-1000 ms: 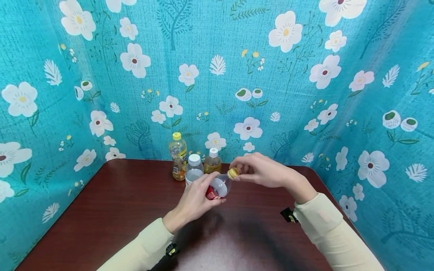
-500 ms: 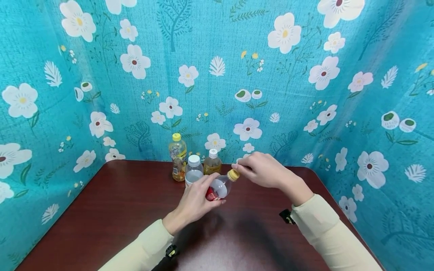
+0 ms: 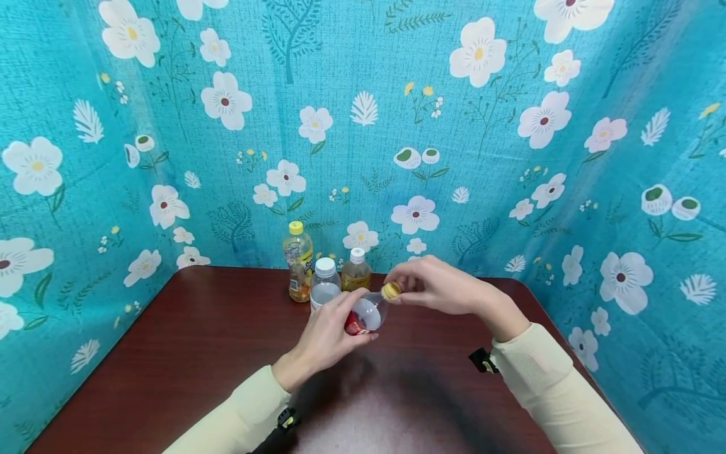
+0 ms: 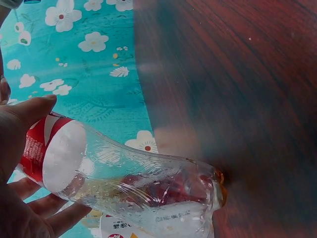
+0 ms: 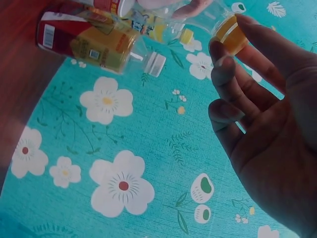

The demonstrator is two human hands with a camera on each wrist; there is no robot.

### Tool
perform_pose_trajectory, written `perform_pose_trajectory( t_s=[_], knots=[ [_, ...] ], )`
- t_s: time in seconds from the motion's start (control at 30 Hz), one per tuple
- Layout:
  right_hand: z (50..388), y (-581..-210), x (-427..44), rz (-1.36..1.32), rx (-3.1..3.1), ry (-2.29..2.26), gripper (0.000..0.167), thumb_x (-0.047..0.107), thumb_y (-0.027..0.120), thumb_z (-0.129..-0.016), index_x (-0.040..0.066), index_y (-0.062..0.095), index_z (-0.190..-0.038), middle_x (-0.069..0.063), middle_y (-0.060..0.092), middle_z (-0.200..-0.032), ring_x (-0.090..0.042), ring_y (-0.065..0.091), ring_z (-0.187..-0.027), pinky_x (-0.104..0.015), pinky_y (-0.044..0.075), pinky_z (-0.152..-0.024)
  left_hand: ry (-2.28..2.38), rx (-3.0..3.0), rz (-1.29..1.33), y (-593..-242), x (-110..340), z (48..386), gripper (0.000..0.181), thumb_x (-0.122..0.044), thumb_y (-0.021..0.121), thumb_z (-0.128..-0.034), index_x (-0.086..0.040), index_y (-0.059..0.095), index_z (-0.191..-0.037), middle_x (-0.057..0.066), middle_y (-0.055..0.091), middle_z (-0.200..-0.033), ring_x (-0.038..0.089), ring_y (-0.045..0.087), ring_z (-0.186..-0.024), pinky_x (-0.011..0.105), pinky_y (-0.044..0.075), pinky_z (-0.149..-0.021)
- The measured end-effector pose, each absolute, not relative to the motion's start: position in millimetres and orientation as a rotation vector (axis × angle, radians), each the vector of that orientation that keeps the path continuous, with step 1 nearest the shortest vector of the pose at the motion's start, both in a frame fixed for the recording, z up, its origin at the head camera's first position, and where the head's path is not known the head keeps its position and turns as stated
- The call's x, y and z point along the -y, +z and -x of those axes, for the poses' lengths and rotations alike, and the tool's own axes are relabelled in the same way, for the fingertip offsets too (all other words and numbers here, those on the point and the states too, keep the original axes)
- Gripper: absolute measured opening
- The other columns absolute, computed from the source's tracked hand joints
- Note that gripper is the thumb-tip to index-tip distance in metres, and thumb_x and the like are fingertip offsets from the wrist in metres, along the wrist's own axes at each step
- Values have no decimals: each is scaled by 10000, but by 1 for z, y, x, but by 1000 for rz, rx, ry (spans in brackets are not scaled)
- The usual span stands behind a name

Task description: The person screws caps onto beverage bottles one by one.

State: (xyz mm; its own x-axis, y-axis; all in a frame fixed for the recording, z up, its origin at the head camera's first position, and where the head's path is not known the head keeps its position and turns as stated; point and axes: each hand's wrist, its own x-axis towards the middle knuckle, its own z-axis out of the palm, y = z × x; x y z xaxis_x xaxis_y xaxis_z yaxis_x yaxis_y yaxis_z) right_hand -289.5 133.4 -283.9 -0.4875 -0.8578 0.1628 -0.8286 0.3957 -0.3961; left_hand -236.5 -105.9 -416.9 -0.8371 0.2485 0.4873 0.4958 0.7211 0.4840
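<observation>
My left hand grips a clear plastic bottle with a red label around its body. The bottle leans to the right, its neck toward my right hand. In the left wrist view, thumb and fingers wrap the label end of the bottle, and droplets cling inside. My right hand pinches the yellow cap at the bottle's neck. In the right wrist view, thumb and index fingertips are on the amber-yellow cap, while the other fingers are bent below it. The left hand covers part of the label.
Behind the hands stand a yellow-capped bottle, a clear bottle with a white cap and an amber bottle with a white cap. They are on a dark red-brown table, with a blue flowered cloth behind and at both sides.
The right hand has turned at the cap: half a second ago its wrist was rolled further over, and now it sits much as one second ago. The left hand and bottle stay put.
</observation>
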Motion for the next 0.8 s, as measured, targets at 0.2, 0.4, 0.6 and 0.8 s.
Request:
perform_pose_trajectory(
  t_s=[0.2, 0.4, 0.6, 0.8],
  knots=[
    [289, -289, -130, 1498, -2755, -532, 195, 389, 703, -974, 220, 690, -878, 126, 543, -649, -66, 494, -563, -264, 424, -506, -873, 2536, 585, -417, 105, 236, 780, -399, 905, -774, -224, 536, -1438, -5, 657, -1240, 135, 666, -1035, 343, 588, -872],
    [290, -294, -128, 1441, -2865, -414, 333, 513, 585, -1014, 291, 651, -776, 120, 464, -574, -63, 442, -515, -270, 368, -477, -874, 2549, 581, -419, 105, 236, 792, -405, 906, -770, -226, 530, -1444, -2, 650, -1252, 147, 665, -1057, 346, 592, -866],
    [290, -288, -133, 1480, -2643, -622, 250, 330, 735, -961, 213, 695, -1177, 117, 592, -732, -76, 561, -628, -269, 488, -587, -872, 2537, 563, -419, 106, 237, 802, -406, 912, -763, -214, 532, -1443, 14, 659, -1262, 160, 671, -1058, 368, 590, -881],
    [291, -283, -135, 1527, -2520, -673, 283, 183, 778, -928, 162, 691, -1197, 102, 654, -849, -78, 640, -747, -293, 570, -715, -875, 2500, 600, -419, 107, 238, 783, -408, 911, -766, -198, 550, -1427, 6, 665, -1225, 140, 661, -1025, 343, 588, -870]
  ],
)
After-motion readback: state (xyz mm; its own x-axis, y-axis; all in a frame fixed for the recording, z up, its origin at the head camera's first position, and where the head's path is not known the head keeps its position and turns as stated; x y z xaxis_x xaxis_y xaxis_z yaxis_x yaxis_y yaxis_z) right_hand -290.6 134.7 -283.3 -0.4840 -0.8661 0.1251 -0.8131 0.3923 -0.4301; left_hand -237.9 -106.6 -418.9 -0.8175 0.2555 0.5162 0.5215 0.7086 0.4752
